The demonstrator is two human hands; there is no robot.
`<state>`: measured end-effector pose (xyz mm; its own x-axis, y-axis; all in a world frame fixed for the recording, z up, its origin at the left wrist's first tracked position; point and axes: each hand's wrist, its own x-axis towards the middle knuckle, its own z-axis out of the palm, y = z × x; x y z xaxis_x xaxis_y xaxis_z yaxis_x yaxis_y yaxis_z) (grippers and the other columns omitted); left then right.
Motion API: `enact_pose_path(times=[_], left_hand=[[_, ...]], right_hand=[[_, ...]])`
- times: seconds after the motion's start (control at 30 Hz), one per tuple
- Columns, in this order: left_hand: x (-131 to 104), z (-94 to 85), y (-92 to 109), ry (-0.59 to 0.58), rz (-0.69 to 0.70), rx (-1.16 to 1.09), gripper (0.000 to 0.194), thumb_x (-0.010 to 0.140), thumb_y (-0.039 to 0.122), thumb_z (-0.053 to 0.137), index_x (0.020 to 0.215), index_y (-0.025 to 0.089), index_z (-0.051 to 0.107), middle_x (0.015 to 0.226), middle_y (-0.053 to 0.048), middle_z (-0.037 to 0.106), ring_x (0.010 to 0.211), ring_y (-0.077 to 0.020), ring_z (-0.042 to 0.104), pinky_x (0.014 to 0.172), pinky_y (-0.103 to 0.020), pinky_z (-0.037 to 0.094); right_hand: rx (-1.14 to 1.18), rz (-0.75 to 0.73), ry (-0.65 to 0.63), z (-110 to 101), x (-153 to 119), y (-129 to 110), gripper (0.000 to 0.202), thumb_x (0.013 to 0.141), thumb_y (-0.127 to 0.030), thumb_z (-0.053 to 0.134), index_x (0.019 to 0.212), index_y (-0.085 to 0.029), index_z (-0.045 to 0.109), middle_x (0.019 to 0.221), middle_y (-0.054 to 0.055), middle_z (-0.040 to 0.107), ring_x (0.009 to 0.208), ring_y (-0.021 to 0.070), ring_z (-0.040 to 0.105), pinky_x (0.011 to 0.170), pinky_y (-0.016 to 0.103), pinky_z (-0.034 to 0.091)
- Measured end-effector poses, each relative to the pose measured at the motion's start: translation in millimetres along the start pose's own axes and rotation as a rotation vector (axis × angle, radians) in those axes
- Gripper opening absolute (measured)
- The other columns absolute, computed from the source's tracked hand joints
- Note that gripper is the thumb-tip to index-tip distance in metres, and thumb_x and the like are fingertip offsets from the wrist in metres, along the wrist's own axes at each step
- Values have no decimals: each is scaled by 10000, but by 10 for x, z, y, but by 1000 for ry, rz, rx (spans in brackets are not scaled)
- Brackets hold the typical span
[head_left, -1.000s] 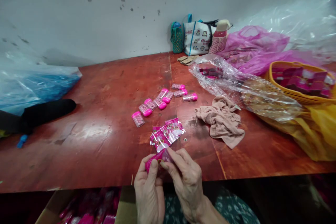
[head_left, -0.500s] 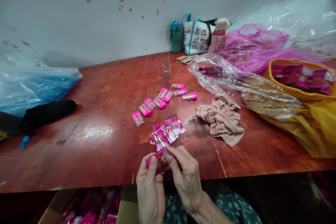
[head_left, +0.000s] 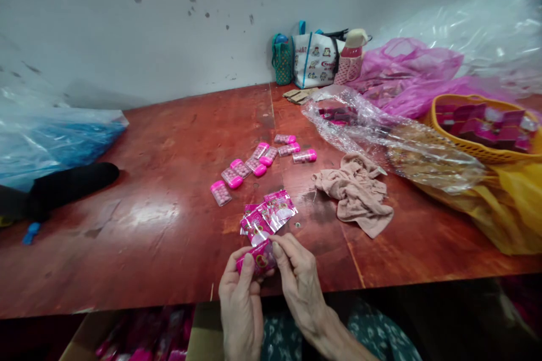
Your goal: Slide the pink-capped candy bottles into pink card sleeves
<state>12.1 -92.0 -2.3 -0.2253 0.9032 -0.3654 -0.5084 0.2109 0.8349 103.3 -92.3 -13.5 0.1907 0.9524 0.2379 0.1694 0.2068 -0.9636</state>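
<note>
Near the table's front edge, my left hand (head_left: 242, 299) grips the left side of a pink packet (head_left: 256, 259), its thumb on the front. My right hand (head_left: 298, 279) pinches the packet's right edge. Just beyond lie several shiny pink packets (head_left: 271, 215) in an overlapping pile. Farther back, several small clear containers (head_left: 241, 168) with pink caps and pink balls inside lie loosely grouped. What my fingers press behind the packet is hidden.
A crumpled pinkish cloth (head_left: 358, 194) lies right of the packets. Clear plastic (head_left: 440, 163), a yellow basket (head_left: 459, 141) and pink bags (head_left: 406, 67) fill the right. A black-sleeved arm (head_left: 76, 180) rests at left. An open box (head_left: 84, 338) sits below the table.
My right thumb and fingers have shifted from over the packet's front to its right edge, so more of its printed face shows. The camera view has shifted slightly.
</note>
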Motion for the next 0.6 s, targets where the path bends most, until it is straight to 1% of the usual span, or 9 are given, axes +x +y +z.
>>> enact_pose_path(times=[0.1, 0.17, 0.27, 0.4, 0.47, 0.5, 0.53, 0.57, 0.6], left_hand=[[-10, -13, 19, 11, -2, 8, 238, 647, 258, 729, 823, 146, 614, 709, -28, 662, 625, -150, 628, 588, -246, 509], [-9, -30, 18, 10, 3, 18, 265, 645, 281, 732, 840, 150, 610, 701, -27, 662, 619, -152, 630, 585, -248, 510], [-2, -55, 6, 7, 5, 58, 304, 635, 288, 743, 872, 156, 605, 697, -21, 664, 607, -152, 632, 588, -255, 513], [13, -136, 54, 16, 38, 110, 283, 607, 252, 763, 831, 160, 616, 701, -9, 667, 584, -127, 618, 568, -223, 510], [26, -272, 143, 50, 33, 118, 293, 576, 265, 781, 805, 157, 633, 698, -9, 671, 575, -115, 603, 539, -195, 502], [33, -381, 205, 82, 20, 128, 305, 550, 270, 793, 792, 158, 644, 699, -9, 675, 577, -115, 599, 522, -186, 498], [38, -517, 275, 128, 11, 142, 314, 523, 279, 804, 774, 163, 654, 699, -7, 679, 582, -120, 597, 505, -185, 496], [37, -674, 348, 189, 14, 169, 317, 499, 290, 810, 755, 173, 665, 698, -2, 683, 585, -130, 597, 486, -192, 494], [27, -843, 419, 267, 38, 206, 305, 485, 300, 811, 731, 186, 673, 698, 8, 687, 591, -143, 599, 482, -209, 499]], right_hand=[[-13, 15, 12, 10, -7, 17, 204, 875, -207, 486, 1023, -196, 626, 793, 22, 600, 699, 137, 580, 609, 213, 464], [-23, 18, 25, 12, -9, 30, 185, 839, -186, 536, 1001, -190, 625, 790, 18, 602, 702, 140, 585, 622, 217, 470], [-12, 18, 19, 21, -17, 37, 179, 846, -153, 497, 969, -188, 622, 766, 15, 583, 678, 137, 579, 601, 219, 460], [1, -4, -82, 88, -60, 25, 201, 884, -172, 433, 943, -181, 625, 742, 21, 552, 644, 132, 550, 568, 222, 429], [26, -36, -164, 117, -83, 15, 240, 909, -190, 389, 912, -179, 629, 721, 20, 540, 599, 120, 528, 539, 217, 422], [26, -62, -188, 109, -84, 8, 259, 916, -189, 369, 918, -178, 629, 711, 19, 538, 583, 118, 521, 528, 216, 423], [6, -94, -188, 78, -74, 0, 270, 918, -181, 358, 938, -176, 627, 706, 21, 541, 578, 120, 520, 524, 217, 427], [-38, -131, -157, 18, -49, -6, 270, 916, -167, 358, 971, -174, 622, 713, 25, 550, 591, 125, 527, 535, 220, 436], [-108, -170, -86, -71, -8, -10, 265, 911, -152, 369, 1017, -171, 612, 737, 35, 567, 629, 134, 543, 568, 229, 450]])
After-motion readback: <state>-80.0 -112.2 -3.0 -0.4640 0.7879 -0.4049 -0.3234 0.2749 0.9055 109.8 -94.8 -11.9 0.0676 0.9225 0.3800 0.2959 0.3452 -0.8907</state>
